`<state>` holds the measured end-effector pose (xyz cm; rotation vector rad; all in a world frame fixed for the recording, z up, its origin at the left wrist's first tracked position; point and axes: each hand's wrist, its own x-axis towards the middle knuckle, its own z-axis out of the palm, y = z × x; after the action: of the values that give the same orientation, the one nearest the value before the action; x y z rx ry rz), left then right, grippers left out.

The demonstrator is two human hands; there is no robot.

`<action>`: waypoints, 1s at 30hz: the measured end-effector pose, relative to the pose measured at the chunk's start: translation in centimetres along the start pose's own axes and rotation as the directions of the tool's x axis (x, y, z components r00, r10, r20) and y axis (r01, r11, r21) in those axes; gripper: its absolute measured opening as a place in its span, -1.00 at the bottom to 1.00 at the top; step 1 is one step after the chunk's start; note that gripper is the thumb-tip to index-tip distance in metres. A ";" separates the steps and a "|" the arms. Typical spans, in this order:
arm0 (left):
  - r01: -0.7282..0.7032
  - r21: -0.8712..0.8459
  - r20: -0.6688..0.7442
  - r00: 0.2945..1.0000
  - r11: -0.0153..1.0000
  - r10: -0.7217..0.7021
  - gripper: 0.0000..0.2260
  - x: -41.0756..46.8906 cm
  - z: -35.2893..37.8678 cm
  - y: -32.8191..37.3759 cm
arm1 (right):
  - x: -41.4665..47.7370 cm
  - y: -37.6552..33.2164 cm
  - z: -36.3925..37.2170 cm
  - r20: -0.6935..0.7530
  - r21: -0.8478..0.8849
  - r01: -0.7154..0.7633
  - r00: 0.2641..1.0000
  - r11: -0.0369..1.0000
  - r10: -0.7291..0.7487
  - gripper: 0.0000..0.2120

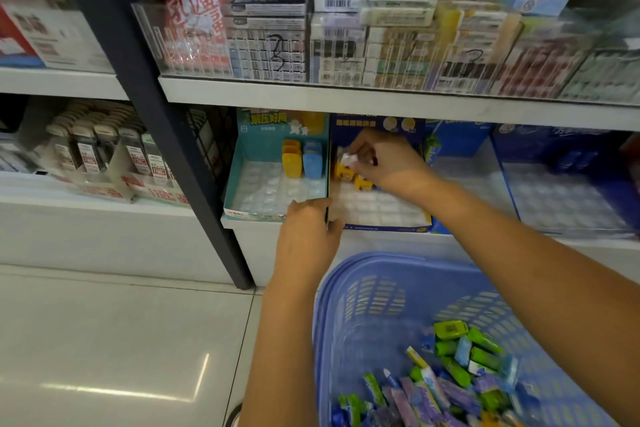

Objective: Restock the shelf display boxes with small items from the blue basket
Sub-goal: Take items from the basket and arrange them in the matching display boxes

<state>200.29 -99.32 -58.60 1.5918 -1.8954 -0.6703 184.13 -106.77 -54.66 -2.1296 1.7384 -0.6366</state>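
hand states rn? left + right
Left hand: open, resting on the teal display box front edge.
Right hand: pinching a small wrapped item over the dark blue display box.

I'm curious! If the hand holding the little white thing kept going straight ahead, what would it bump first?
Probably the dark blue box's back wall, right behind the right hand; depth is hard to judge.

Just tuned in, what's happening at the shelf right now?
A person is restocking display boxes on the lower shelf. The right hand pinches a small wrapped item at the back of the dark blue display box, beside a few yellow items already set there. The left hand rests on the front edge where that box meets the teal display box. The blue basket below holds many more small items.
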 end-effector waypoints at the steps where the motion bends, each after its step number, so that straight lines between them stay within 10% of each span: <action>1: -0.002 0.009 -0.004 1.000 1.000 0.002 -0.73 -0.1 0.0 -0.1 | 0.1 0.1 0.5 0.028 -0.035 0.010 1.000 0.999 -0.009 -0.82; 15: -0.024 0.086 0.035 0.999 0.996 0.021 -0.75 0.2 -0.8 -0.4 | 0.2 0.1 2.6 0.081 -0.619 0.189 0.981 0.762 -0.178 -0.64; 21: -0.174 -0.053 -0.120 0.979 0.983 0.167 -0.86 -1.6 -0.3 2.4 | -5.6 -0.1 0.6 -0.120 -0.300 0.158 0.972 0.941 -0.202 -0.63; 26: -0.099 0.019 0.289 0.953 0.995 0.090 -0.84 -3.9 7.0 3.5 | -16.4 7.8 2.5 0.071 -0.127 -0.168 0.981 0.978 0.178 -0.81; 30: -0.061 0.119 0.717 0.696 0.991 -0.043 -0.80 -8.0 16.2 2.3 | -23.3 14.6 7.2 0.363 -0.348 -0.459 0.738 0.818 0.569 -0.74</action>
<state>188.35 -90.76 -69.37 1.5107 -2.5423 -1.3447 172.02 -87.29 -71.44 -1.5979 2.0533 0.2254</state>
